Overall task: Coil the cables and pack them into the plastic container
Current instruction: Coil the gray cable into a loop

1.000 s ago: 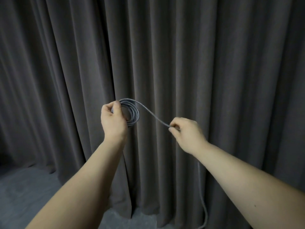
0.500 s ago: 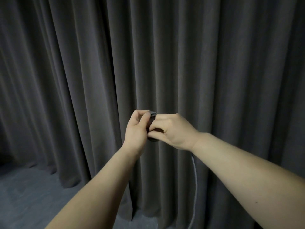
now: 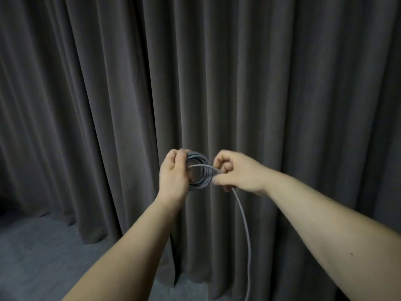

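Observation:
A grey braided cable is wound into a small coil held up in front of me. My left hand grips the coil's left side, thumb on top. My right hand sits just right of the coil and pinches the loose strand where it leaves the loops. The free length of the cable hangs from my right hand down past the bottom edge of the view. No plastic container is in view.
A dark grey pleated curtain fills the background right behind my hands. Grey carpet floor shows at the lower left.
One second ago my hands were apart with a strand stretched between them. They then met at the coil, and now my right hand has drawn slightly right, exposing the coil with one more loop.

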`<action>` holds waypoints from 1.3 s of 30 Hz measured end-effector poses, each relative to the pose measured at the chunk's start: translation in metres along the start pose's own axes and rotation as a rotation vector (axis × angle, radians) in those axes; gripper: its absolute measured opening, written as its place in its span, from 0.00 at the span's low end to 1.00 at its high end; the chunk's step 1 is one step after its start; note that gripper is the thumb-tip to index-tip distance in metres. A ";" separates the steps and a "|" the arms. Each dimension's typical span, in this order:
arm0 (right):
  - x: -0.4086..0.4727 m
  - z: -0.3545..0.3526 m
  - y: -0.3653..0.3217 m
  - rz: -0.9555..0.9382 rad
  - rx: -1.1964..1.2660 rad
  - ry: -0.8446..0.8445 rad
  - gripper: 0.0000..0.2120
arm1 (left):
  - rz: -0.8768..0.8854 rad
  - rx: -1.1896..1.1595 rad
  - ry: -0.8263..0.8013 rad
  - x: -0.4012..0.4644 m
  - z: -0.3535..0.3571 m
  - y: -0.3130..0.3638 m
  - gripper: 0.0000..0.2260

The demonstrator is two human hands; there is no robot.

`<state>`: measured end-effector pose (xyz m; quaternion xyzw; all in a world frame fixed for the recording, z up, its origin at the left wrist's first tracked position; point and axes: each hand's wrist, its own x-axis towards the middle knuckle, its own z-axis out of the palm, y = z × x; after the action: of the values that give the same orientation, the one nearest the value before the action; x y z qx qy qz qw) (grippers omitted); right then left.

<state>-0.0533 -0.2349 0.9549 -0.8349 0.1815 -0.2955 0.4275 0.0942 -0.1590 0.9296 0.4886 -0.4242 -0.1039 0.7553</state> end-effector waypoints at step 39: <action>0.023 0.081 -0.020 -0.292 -1.101 -0.031 0.11 | 0.001 0.078 0.221 0.050 -0.071 -0.016 0.10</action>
<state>0.0178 -0.1875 0.9421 -0.9552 0.1850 -0.2013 -0.1133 0.1822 -0.1497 0.9316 0.5260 -0.3424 -0.0324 0.7779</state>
